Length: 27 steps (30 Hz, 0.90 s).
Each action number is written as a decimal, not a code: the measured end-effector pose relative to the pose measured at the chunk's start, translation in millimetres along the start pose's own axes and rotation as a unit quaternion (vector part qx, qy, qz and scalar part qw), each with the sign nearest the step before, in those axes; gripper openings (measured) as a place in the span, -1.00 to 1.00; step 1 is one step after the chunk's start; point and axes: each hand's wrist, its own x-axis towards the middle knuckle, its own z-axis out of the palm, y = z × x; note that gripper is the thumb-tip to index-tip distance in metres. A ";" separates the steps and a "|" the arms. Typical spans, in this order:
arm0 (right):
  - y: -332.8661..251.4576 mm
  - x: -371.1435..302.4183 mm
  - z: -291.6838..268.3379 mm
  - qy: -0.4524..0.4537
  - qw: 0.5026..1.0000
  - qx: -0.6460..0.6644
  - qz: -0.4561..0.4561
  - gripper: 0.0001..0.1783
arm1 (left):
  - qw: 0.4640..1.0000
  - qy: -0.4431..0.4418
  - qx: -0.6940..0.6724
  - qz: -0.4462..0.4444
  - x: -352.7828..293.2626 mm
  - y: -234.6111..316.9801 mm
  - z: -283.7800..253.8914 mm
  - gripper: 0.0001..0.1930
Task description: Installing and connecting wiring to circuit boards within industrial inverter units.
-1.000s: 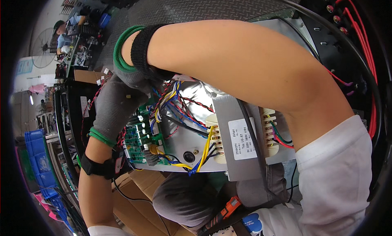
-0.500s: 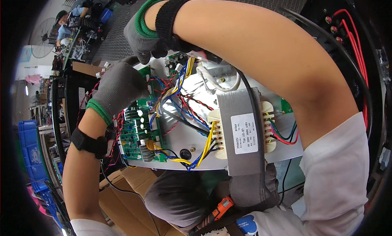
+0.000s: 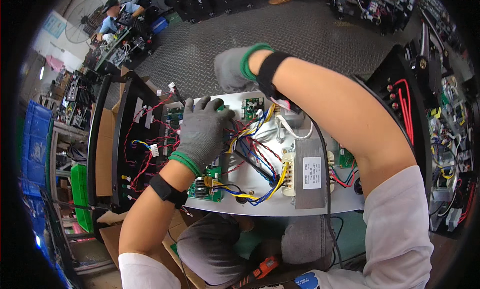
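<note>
My left hand, in a grey glove with a green cuff, lies with fingers spread over a green circuit board, hiding much of it. The board is on a silver metal plate. My right hand, gloved alike, is past the plate's far edge, apart from the left. Its fingers are blurred and partly hidden, so I cannot tell if it holds anything. Between the board and a heavy transformer with a white label runs a bundle of yellow and blue wires. A smaller green board sits at the far edge.
A black side panel with twisted red wires and a white connector stands at left. Another black panel stands at right. A black cable crosses the transformer. An orange and black tool lies by my lap. A co-worker sits far left.
The view has shifted, showing more floor. My hands, close together at the board's far end before, are now apart: the left has spread flat over the board, the right has moved right.
</note>
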 end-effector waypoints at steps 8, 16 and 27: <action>-25.8 -10.1 23.2 -0.059 0.998 -0.005 0.029 -0.63 | 1.000 0.007 -0.013 -0.002 -71.2 37.4 -9.5 -0.44; -66.0 5.0 48.8 -0.120 0.980 -0.132 0.088 -0.54 | 0.967 0.091 -0.230 -0.068 -100.3 40.7 -2.2 -0.50; -48.4 -9.9 18.1 -0.065 0.976 0.075 0.191 -0.58 | 0.876 0.213 -0.429 0.067 -116.1 59.2 -0.9 -0.72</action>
